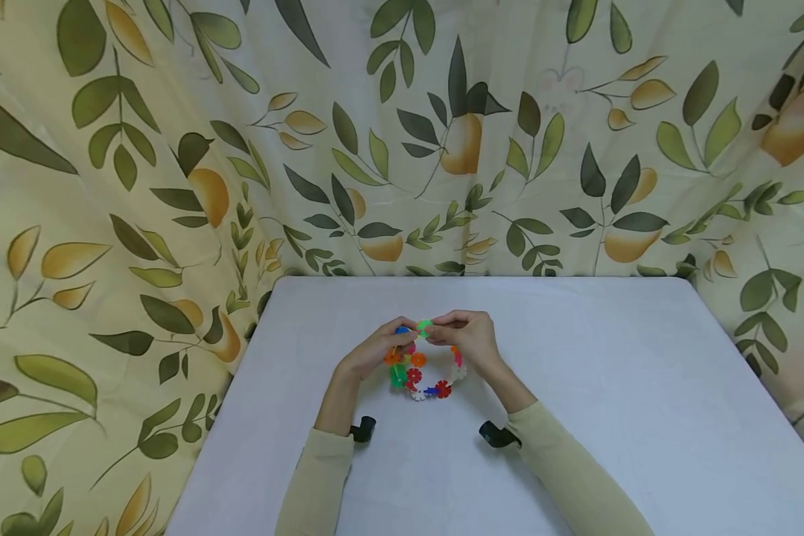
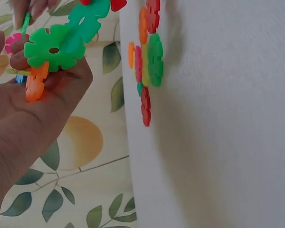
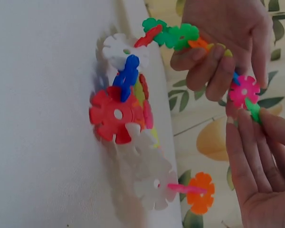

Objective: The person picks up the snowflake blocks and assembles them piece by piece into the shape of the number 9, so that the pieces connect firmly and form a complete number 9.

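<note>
A chain of flower-shaped plastic linking discs curves between the hands, with a red disc [image 3: 118, 114], a blue disc [image 3: 127, 78] and white discs [image 3: 154, 185] low by the table. My left hand [image 1: 374, 351] holds the chain's left stretch, its fingers curled around yellow and orange discs [image 2: 36, 81]. At the chain's top, my right hand [image 1: 472, 339] pinches a bright green disc [image 3: 252, 110] between thumb and fingers. That disc meets the edge of a pink disc [image 3: 244, 91] beside the left fingertips. An orange disc [image 3: 201, 192] ends the right side.
Inside the curve of the chain, a cluster of joined discs [image 2: 146, 61] in red, orange, green and yellow sits on the white-covered table [image 1: 610, 387]. A leaf-and-fruit patterned curtain [image 1: 442, 149] hangs behind and at the sides. Each wrist wears a black camera [image 1: 499, 434].
</note>
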Action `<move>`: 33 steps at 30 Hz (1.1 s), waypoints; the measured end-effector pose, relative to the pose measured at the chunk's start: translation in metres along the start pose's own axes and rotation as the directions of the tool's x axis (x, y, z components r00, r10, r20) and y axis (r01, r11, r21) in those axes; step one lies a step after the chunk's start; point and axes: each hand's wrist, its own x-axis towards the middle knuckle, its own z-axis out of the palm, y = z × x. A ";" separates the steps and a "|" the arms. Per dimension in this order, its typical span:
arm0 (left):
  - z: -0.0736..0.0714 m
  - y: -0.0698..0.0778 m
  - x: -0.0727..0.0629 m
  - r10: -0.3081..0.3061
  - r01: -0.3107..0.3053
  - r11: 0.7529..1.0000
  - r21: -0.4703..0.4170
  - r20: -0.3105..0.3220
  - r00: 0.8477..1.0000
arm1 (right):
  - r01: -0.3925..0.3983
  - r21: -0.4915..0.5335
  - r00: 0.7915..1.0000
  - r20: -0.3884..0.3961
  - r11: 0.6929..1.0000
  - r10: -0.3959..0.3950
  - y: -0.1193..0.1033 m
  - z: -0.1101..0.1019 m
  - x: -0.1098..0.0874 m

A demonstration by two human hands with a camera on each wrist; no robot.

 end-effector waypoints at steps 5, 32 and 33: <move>-0.004 -0.002 0.001 0.002 0.000 0.997 0.072 -0.027 1.000 | 0.053 -0.059 0.998 -0.037 0.997 -0.055 0.003 0.001 0.004; -0.003 -0.001 -0.002 0.044 -0.039 0.998 0.056 -0.094 0.995 | 0.333 -0.841 0.935 0.353 0.426 -0.034 0.032 0.036 0.009; -0.003 0.000 -0.002 0.042 -0.037 0.998 0.056 -0.095 0.995 | 0.341 -0.842 0.932 0.360 0.417 -0.034 0.032 0.036 0.010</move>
